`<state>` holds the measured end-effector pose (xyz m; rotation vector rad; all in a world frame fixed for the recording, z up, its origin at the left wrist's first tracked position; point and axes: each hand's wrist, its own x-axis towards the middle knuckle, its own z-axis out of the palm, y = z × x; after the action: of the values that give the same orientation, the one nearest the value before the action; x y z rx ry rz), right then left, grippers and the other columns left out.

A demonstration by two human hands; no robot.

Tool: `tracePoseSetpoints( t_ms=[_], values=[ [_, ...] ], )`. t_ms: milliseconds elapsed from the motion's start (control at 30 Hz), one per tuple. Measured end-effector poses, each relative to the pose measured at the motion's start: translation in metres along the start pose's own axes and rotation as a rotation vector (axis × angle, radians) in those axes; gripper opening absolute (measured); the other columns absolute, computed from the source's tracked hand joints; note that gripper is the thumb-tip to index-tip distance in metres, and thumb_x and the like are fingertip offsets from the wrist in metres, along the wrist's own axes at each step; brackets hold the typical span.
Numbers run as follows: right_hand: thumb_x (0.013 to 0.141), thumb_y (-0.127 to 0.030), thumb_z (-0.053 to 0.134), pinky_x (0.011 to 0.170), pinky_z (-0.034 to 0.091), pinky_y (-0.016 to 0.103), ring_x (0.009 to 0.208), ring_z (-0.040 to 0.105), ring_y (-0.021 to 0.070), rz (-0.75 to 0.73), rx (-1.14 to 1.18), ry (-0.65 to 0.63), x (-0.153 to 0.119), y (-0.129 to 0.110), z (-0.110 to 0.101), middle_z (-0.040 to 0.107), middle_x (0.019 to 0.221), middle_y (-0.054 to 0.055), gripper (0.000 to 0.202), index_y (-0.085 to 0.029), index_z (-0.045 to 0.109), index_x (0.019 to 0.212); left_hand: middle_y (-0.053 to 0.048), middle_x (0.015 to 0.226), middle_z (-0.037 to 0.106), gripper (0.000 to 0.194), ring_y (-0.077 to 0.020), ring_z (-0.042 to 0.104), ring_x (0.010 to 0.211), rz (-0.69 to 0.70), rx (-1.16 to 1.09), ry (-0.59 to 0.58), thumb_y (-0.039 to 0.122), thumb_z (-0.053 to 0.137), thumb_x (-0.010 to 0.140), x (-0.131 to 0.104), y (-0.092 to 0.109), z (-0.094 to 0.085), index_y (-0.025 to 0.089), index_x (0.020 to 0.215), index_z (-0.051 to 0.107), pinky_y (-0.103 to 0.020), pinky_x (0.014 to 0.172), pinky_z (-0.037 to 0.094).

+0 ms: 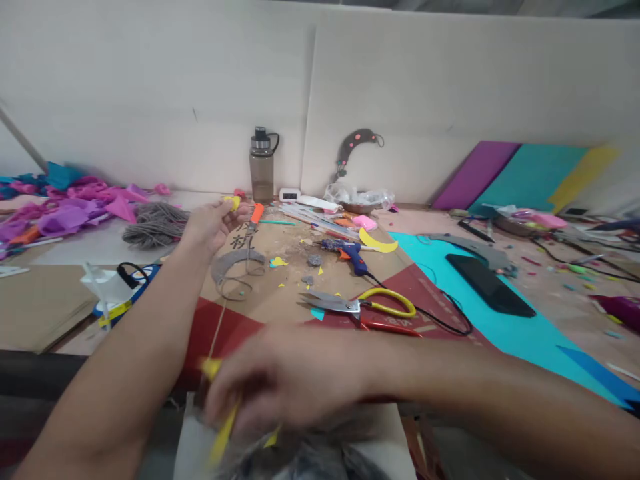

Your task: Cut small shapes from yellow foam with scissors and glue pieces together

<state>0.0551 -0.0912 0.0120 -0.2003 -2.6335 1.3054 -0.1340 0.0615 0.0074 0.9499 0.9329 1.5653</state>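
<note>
My left hand (213,225) is raised over the far part of the table, its fingers pinched on a small yellow cut-out piece (233,202). My right hand (295,377), smeared by motion, is low at the table's front edge. A yellow strip (224,430) and another yellow scrap (212,368) show by its fingers; whether they are gripped or falling is unclear. Below this hand is a blurred dark plastic bag (310,460). Scissors (383,305) with one yellow and one red handle lie open on the table, beyond my right forearm. A grey felt crescent (239,263) with a cord lies between the hands.
A blue glue gun (350,255) lies mid-table, a yellow crescent (379,242) beside it. A water bottle (263,167) stands by the wall. Grey cord (155,225) and felt scraps (83,207) are left; a black phone (490,283) rests on a turquoise sheet (525,347) at right.
</note>
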Motion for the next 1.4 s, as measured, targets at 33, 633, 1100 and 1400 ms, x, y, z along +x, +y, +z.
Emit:
tracePoseSetpoints(
  t_ms=[33, 633, 1100, 1400],
  values=[
    [0.087, -0.018, 0.057, 0.073, 0.043, 0.014, 0.078, 0.062, 0.0073, -0.067, 0.083, -0.153, 0.001, -0.006, 0.006, 0.067, 0.093, 0.001, 0.024, -0.015, 0.060, 0.110, -0.005, 0.065, 0.066, 0.018, -0.0074, 0.062, 0.058, -0.002, -0.006, 0.010, 0.006, 0.049, 0.086, 0.001, 0.001, -0.001, 0.009, 0.074, 0.062, -0.015, 0.056, 0.052],
    [0.067, -0.005, 0.066, 0.066, 0.039, 0.025, 0.079, 0.061, 0.0196, 0.627, -0.729, 0.364, 0.037, 0.129, -0.086, 0.068, 0.088, 0.010, 0.019, -0.015, 0.071, 0.082, -0.005, 0.069, 0.068, 0.009, -0.0071, 0.063, 0.056, -0.141, 0.095, -0.127, 0.012, 0.055, 0.085, -0.009, -0.027, 0.011, 0.011, 0.077, 0.060, -0.016, 0.056, 0.051],
    [0.080, -0.020, 0.056, 0.059, 0.041, 0.022, 0.062, 0.055, 0.0102, 0.449, -0.432, 0.938, 0.003, 0.097, -0.110, 0.063, 0.071, 0.000, 0.008, -0.015, 0.061, 0.082, -0.012, 0.079, 0.072, 0.014, -0.0164, 0.070, 0.073, -0.210, 0.257, -0.341, 0.024, 0.060, 0.084, -0.033, -0.040, 0.029, 0.011, 0.083, 0.064, -0.030, 0.074, 0.055],
    [0.076, -0.015, 0.058, 0.059, 0.037, 0.022, 0.062, 0.051, 0.0108, 0.387, -0.456, 1.010, 0.007, 0.099, -0.098, 0.057, 0.066, -0.003, 0.003, -0.016, 0.060, 0.078, -0.010, 0.076, 0.072, 0.014, -0.0138, 0.068, 0.069, -0.262, 0.133, -0.404, 0.021, 0.056, 0.087, -0.036, -0.043, 0.035, 0.012, 0.084, 0.066, -0.025, 0.069, 0.055]
  ],
)
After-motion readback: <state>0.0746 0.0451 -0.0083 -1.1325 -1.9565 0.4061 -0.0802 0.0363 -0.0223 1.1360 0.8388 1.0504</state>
